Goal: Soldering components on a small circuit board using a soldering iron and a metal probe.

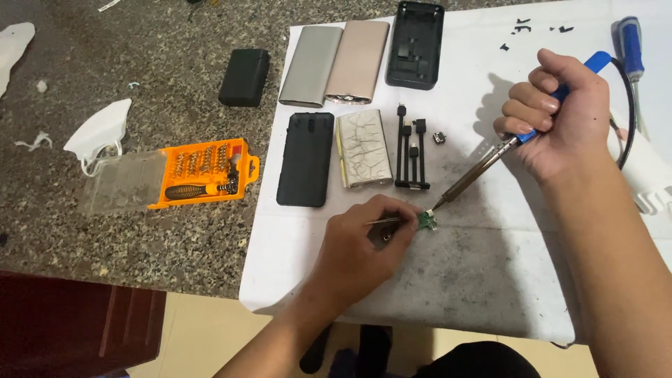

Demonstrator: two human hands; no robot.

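Green, the small circuit board [426, 221] lay on the stained white sheet [490, 280] at frame centre, pinned by tweezers [385, 221] in the closed left hand [360, 255]. The right hand [560, 112] gripped a soldering iron [483, 168], tip at the board; soldering looked underway, with opened cases [415, 43] unassembled above.

The table [140, 84] is speckled grey stone. A white sheet [490, 280] covers its right part. On the bare stone lie an orange screwdriver set [203, 173], a black box [244, 77] and a white mask [101, 133].
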